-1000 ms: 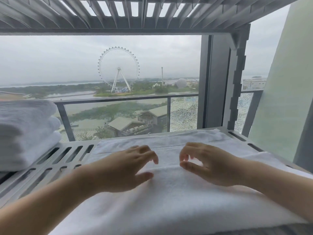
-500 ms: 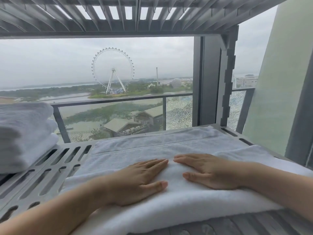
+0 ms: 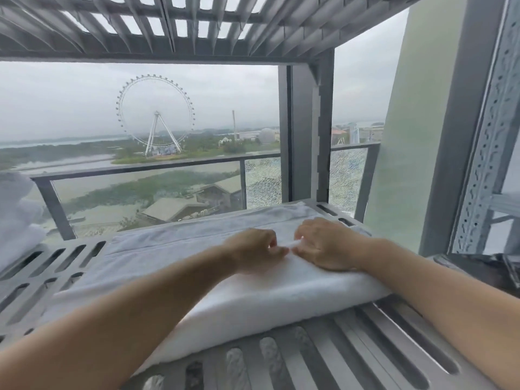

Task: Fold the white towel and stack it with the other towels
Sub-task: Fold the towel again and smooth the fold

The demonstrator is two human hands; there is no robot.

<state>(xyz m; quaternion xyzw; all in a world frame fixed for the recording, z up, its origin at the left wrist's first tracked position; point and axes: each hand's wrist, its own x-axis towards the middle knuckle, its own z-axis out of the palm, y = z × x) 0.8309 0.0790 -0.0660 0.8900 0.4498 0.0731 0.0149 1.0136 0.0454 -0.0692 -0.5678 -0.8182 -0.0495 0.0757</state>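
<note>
A white towel [image 3: 180, 257] lies partly folded across the grey slotted shelf [image 3: 56, 271], its thick folded edge facing me. My left hand [image 3: 254, 250] and my right hand [image 3: 326, 243] sit side by side on top of its middle, fingers curled and pinching the upper layer of cloth between them. The stack of other folded white towels [image 3: 17, 218] stands at the far left edge of the shelf, mostly out of frame.
Another slatted grey shelf [image 3: 197, 26] hangs close overhead. A grey upright post [image 3: 306, 130] stands behind the towel, and a perforated metal rail [image 3: 489, 122] rises on the right. Beyond is a window with a balcony railing.
My hands went from hovering with curled fingers to pressing flat on the towel, and now their fingers have curled in and pinched the cloth. The view has shifted right, so the stack is nearly out of frame.
</note>
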